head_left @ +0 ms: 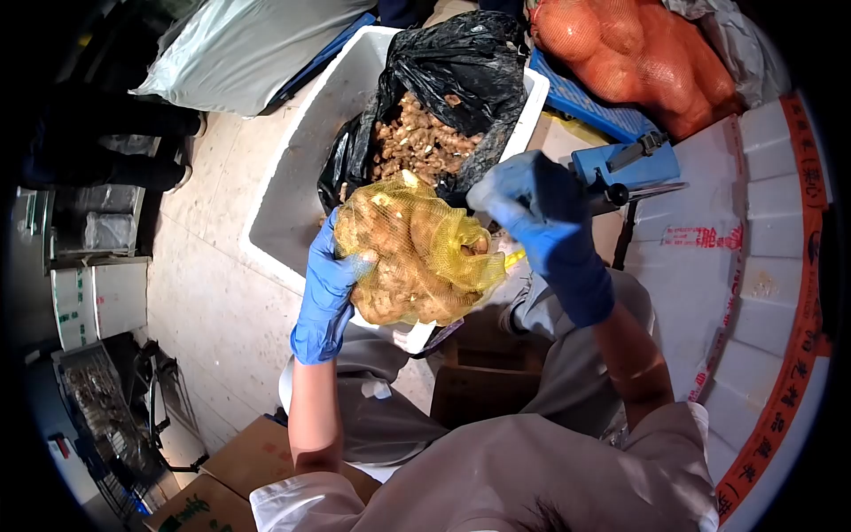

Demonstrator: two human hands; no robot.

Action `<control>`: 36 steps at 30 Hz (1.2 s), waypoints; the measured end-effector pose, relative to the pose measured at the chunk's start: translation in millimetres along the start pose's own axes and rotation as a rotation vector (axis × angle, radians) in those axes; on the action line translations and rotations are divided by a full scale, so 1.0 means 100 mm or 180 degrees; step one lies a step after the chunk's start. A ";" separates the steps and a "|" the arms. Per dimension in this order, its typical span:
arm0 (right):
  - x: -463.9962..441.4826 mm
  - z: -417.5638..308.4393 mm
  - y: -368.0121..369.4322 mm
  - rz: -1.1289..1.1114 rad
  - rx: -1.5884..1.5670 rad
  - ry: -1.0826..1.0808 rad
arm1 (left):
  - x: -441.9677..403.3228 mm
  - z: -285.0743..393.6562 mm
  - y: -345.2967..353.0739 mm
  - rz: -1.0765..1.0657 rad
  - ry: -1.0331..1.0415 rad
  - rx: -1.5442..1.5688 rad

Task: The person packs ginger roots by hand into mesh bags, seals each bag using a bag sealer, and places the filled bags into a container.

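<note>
A yellow mesh bag (399,253) full of ginger is held up over my lap, its gathered opening facing right. My left hand (328,288), in a blue glove, grips the bag's left side. To the upper right of the bag's opening is my right hand (541,222), also in a blue glove, with its fingers curled in and partly blurred; whether anything is between them is too unclear to tell. Beyond the bag, loose ginger (421,142) lies in a black plastic bag (461,71) inside a white foam box (297,177).
Orange mesh sacks (629,58) lie at the upper right by a blue crate (589,102). White foam boxes (691,222) with red tape line the right side. Cardboard boxes (253,457) are at the lower left. Another person's dark-clothed legs (115,142) are at the left.
</note>
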State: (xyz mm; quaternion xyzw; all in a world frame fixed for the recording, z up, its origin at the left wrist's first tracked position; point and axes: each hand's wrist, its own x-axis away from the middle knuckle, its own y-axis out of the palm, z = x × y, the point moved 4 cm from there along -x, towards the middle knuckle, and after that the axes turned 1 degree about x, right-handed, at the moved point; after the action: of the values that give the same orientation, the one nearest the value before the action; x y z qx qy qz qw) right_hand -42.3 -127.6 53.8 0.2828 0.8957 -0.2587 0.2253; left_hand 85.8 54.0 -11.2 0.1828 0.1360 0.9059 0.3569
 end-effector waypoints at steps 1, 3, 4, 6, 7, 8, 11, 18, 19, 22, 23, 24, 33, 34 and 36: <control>0.01 0.06 -0.08 0.0282 -0.0181 0.0266 | -0.01 0.00 0.01 -0.0008 -0.0004 0.0003; -0.01 0.15 -0.22 0.0817 -0.0770 0.0858 | -0.01 0.02 0.01 0.0001 0.0009 -0.0077; -0.05 0.15 -0.30 0.0414 -0.0772 0.1170 | -0.01 0.02 0.00 0.0005 0.0012 -0.0076; -0.09 0.05 -0.22 -0.0004 -0.0678 0.0728 | -0.01 0.02 -0.03 0.0087 -0.0029 -0.0039; -0.09 0.04 -0.11 -0.0330 -0.0353 0.0147 | -0.01 0.02 -0.01 0.0087 -0.0029 -0.0032; -0.08 0.02 0.00 -0.0591 -0.0083 -0.0461 | -0.01 0.03 0.02 0.0091 -0.0058 -0.0028; 0.07 0.10 0.15 -0.1046 -0.0282 -0.0323 | -0.02 0.01 0.03 0.0051 -0.0122 -0.0134; 0.05 0.29 -0.22 -0.0089 0.0174 0.0948 | -0.02 0.02 0.04 0.0025 -0.0176 -0.0024; 0.09 0.30 -0.21 0.0044 -0.0293 0.1099 | -0.01 0.04 0.06 0.0008 -0.0171 0.0098; 0.06 0.28 -0.26 0.0368 -0.0966 0.1303 | -0.02 0.06 0.03 0.0021 -0.0122 0.0026; 0.02 0.25 -0.32 0.0575 -0.1163 0.1352 | -0.02 0.07 0.03 0.0011 -0.0071 -0.0016; -0.04 0.19 -0.38 0.0622 -0.1351 0.1187 | -0.02 0.08 0.02 0.0018 -0.0062 -0.0009; -0.10 0.59 -0.20 -0.0557 -0.2626 0.1725 | 0.01 0.09 -0.12 0.0474 -0.0031 0.0376; -0.01 0.57 -0.13 -0.0709 -0.1962 0.1309 | 0.01 0.11 -0.09 0.0468 0.0007 0.0386; 0.09 0.39 0.05 -0.0768 -0.0554 0.0491 | 0.01 0.11 -0.05 0.0538 0.0011 0.0476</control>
State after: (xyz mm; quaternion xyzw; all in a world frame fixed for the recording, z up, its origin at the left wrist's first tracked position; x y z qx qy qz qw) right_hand -36.0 -143.7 17.6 0.1716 0.9568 -0.1829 0.1469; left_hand 92.5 59.6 -2.9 0.2181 0.1879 0.9204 0.2644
